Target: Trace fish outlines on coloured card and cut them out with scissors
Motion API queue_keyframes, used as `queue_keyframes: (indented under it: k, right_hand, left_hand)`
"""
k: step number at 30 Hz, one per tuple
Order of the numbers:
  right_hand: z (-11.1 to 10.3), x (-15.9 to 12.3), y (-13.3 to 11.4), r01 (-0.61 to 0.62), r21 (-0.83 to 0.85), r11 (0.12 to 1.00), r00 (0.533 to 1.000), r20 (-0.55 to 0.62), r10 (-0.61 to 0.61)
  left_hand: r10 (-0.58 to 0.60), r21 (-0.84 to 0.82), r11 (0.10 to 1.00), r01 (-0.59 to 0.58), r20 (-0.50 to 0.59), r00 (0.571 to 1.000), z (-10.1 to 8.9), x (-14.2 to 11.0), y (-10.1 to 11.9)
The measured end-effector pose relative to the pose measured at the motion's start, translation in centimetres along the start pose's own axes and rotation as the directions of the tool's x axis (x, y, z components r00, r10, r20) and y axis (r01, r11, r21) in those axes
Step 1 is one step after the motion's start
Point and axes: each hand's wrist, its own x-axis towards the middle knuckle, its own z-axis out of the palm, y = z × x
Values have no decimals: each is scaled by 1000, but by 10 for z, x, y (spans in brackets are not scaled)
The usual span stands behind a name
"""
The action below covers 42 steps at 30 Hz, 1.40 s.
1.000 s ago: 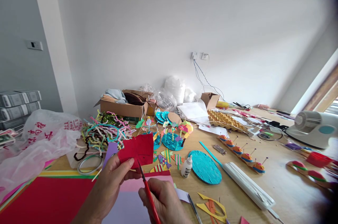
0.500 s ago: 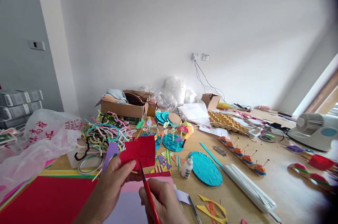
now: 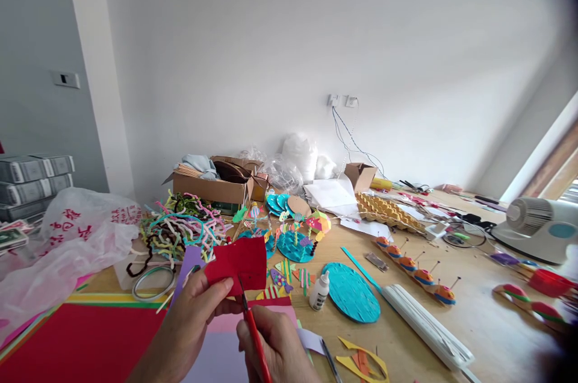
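Observation:
My left hand (image 3: 203, 298) pinches a piece of dark red paper (image 3: 244, 259) between thumb and fingers, holding it up off the table. My right hand (image 3: 275, 344) is closed around red-handled scissors (image 3: 255, 335), seen nearly edge-on with the finger loops hidden. Their dark narrow blade overlaps the paper's lower edge and points away from me. Under my hands lie pink and lilac paper sheets (image 3: 212, 350). Just beyond the red piece are striped paper fish (image 3: 284, 268) and blue discs (image 3: 295, 247) carrying colourful cut-outs.
A white glue bottle (image 3: 320, 291) stands beside a blue oval (image 3: 354, 292). Red sheets (image 3: 81, 341) lie left, near tangled pipe cleaners (image 3: 185, 226). Yellow scraps (image 3: 361, 362), a white case (image 3: 427, 326), an orange-and-blue caterpillar (image 3: 415, 271) and a fan (image 3: 537, 229) are to the right.
The view has shifted very slightly. Both hands keep their hold, and the scissors and red paper stay almost where they were.

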Motion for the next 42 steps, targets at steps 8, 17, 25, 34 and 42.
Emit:
queue_keyframes:
  k: [8,17,25,34,42]
  right_hand:
    - [3,0,5,8,-29,1000,1000,-27,-8]
    - [0,-1,-1,4,-2,1000,999,-42,-4]
    - [-2,-2,-2,28,-7,1000,1000,0,-28]
    - [1,2,11,66,61,996,998,-1,-66]
    - [1,3,8,40,53,998,999,-1,-40]
  left_hand:
    - [16,29,999,-15,-26,1000,-4,-2,-7]
    - [50,97,994,-46,-44,998,-4,2,-7]
    - [72,122,991,-59,-104,992,-6,2,-8]
    - [68,129,990,-61,-54,996,-5,1,-11]
    - [76,141,987,-71,-27,997,-5,1,-11]
